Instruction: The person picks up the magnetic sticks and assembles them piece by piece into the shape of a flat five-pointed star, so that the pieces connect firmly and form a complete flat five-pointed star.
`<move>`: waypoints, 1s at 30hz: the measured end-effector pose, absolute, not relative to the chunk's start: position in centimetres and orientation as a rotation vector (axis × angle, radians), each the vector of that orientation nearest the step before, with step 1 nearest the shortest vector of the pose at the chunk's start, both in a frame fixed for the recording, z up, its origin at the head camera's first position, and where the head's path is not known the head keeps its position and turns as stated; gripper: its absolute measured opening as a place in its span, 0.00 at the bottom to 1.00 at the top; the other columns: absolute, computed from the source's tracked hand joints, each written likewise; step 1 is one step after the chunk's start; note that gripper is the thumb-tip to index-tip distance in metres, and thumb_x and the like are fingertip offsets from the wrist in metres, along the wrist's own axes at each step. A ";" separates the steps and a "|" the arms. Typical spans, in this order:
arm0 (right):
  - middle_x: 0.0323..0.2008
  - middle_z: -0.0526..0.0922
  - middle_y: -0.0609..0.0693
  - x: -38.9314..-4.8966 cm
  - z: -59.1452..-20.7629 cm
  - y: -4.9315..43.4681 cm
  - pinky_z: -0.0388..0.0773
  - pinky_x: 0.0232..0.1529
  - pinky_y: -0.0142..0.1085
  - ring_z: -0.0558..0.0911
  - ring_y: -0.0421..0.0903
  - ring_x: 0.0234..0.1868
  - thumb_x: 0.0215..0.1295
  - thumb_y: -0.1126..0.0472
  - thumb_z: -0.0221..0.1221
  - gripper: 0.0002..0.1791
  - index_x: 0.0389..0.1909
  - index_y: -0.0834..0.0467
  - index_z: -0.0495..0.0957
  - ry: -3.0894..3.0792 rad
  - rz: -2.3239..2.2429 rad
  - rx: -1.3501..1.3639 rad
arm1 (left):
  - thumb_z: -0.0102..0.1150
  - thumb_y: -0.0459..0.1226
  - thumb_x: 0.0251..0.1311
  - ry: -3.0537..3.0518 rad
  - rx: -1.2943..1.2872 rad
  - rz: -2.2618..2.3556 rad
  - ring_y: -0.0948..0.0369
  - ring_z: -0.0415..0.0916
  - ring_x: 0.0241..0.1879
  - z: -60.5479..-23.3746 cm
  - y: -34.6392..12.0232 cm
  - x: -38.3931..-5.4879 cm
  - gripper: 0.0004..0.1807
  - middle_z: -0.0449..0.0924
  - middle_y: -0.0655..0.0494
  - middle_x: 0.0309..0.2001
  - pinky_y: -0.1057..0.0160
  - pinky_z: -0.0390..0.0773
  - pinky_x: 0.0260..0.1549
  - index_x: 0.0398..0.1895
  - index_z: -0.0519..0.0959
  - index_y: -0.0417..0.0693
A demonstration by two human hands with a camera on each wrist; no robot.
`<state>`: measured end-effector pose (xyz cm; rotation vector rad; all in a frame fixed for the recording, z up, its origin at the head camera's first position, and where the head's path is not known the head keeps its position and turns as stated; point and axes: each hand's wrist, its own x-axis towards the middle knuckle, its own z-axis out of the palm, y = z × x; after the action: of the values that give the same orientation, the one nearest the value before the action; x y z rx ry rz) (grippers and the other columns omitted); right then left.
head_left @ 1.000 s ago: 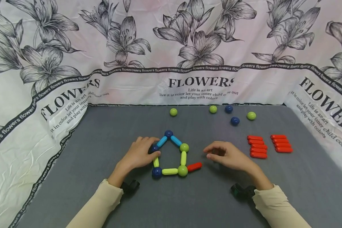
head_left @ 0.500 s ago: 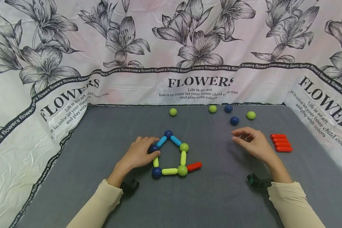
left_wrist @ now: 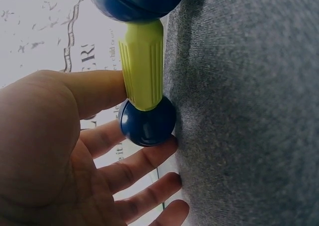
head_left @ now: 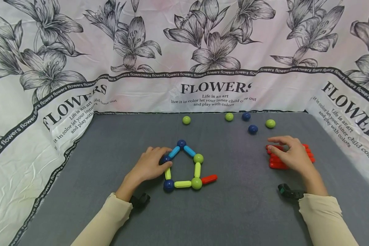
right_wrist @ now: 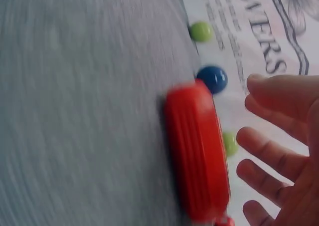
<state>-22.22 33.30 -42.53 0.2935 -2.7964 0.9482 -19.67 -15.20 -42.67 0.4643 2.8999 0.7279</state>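
Note:
A house-shaped outline of magnetic balls and rods lies on the grey table: a blue ball (head_left: 181,144) on top, two light-blue rods, yellow-green rods below. Its left corner, a dark blue ball (left_wrist: 148,122), is pinched by my left hand (head_left: 150,164), the thumb beside the yellow-green rod (left_wrist: 143,66). From the lower right green ball (head_left: 196,183) a red rod (head_left: 209,179) sticks out. My right hand (head_left: 292,153) hovers over the red rods (head_left: 278,165) at the right, fingers loosely bent and apart, holding nothing. It partly hides both stacks.
Loose green and blue balls lie along the back: a green ball (head_left: 186,120), another green ball (head_left: 229,117), a blue ball (head_left: 253,129) and others. Behind the table (head_left: 233,212) rises a flower-print cloth (head_left: 147,95).
My right hand has moved right, from beside the outline to over the red rods. The left hand and the outline stay in place.

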 end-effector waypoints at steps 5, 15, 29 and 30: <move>0.58 0.78 0.70 -22.5 -43.2 35.1 0.53 0.42 0.53 0.70 0.64 0.51 0.74 0.62 0.57 0.17 0.59 0.63 0.80 -2.860 0.860 0.302 | 0.61 0.47 0.69 2.907 0.475 0.725 0.47 0.70 0.59 -42.7 -15.3 -19.6 0.26 0.77 0.49 0.65 0.39 0.69 0.58 0.69 0.74 0.55; 0.58 0.77 0.72 -22.9 -44.2 35.6 0.55 0.45 0.51 0.70 0.66 0.51 0.74 0.62 0.55 0.18 0.60 0.65 0.78 -2.897 0.771 0.336 | 0.60 0.47 0.70 2.912 0.496 0.730 0.47 0.70 0.59 -42.6 -15.3 -19.5 0.26 0.77 0.48 0.66 0.38 0.70 0.57 0.68 0.75 0.55; 0.51 0.80 0.72 -22.7 -43.8 35.3 0.51 0.41 0.52 0.71 0.62 0.49 0.73 0.56 0.59 0.20 0.57 0.66 0.79 -2.922 0.834 0.276 | 0.61 0.47 0.69 2.908 0.490 0.731 0.47 0.70 0.58 -42.6 -15.3 -19.5 0.26 0.77 0.49 0.65 0.40 0.71 0.57 0.68 0.75 0.54; 0.51 0.81 0.71 -22.7 -43.9 35.3 0.51 0.41 0.52 0.73 0.61 0.48 0.73 0.56 0.60 0.19 0.57 0.65 0.80 -2.918 0.845 0.267 | 0.61 0.47 0.70 2.907 0.491 0.731 0.47 0.70 0.58 -42.6 -15.3 -19.5 0.26 0.77 0.49 0.65 0.40 0.71 0.57 0.68 0.75 0.54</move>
<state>-22.71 35.25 -43.85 0.2672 -2.9181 0.8447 -19.51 -15.32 -42.57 0.4908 2.9073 0.7315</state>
